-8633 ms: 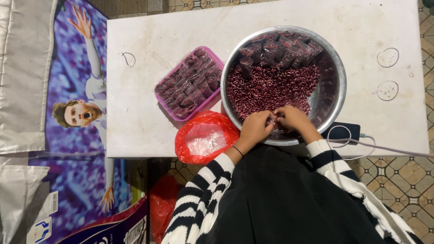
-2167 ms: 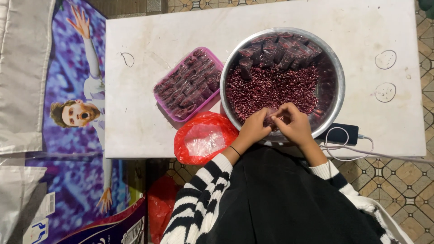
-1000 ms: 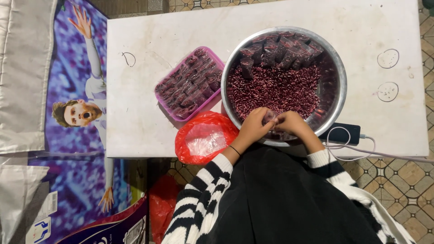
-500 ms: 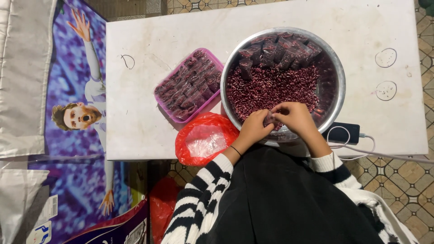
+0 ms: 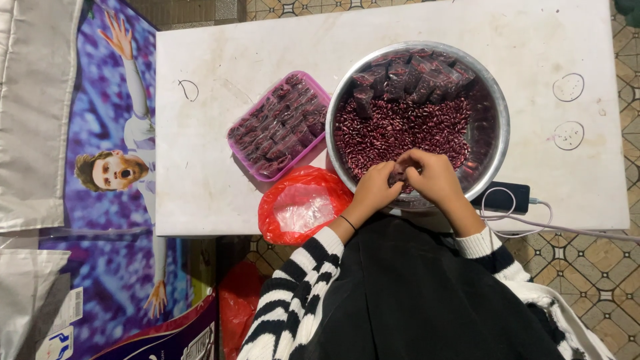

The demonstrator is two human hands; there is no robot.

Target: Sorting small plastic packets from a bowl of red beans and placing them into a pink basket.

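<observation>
A large steel bowl (image 5: 497, 113) on a white table holds a heap of dark red beans (image 5: 400, 130), with several small filled packets (image 5: 417, 70) stacked along its far side. My left hand (image 5: 373, 193) and my right hand (image 5: 433, 177) meet over the bowl's near edge. Both pinch one small packet of beans (image 5: 399, 175) between their fingertips. Striped sleeves cover my forearms.
A pink tray (image 5: 241, 157) packed with filled packets lies left of the bowl. A red plastic bag (image 5: 273, 223) holding clear bags sits at the table's near edge. A dark power bank (image 5: 503, 197) with a white cable lies at the right. A purple poster (image 5: 110, 167) lies left.
My hands have stayed at the bowl's near edge, shifting only slightly as the fingers work on the small packet. Nothing else has moved.
</observation>
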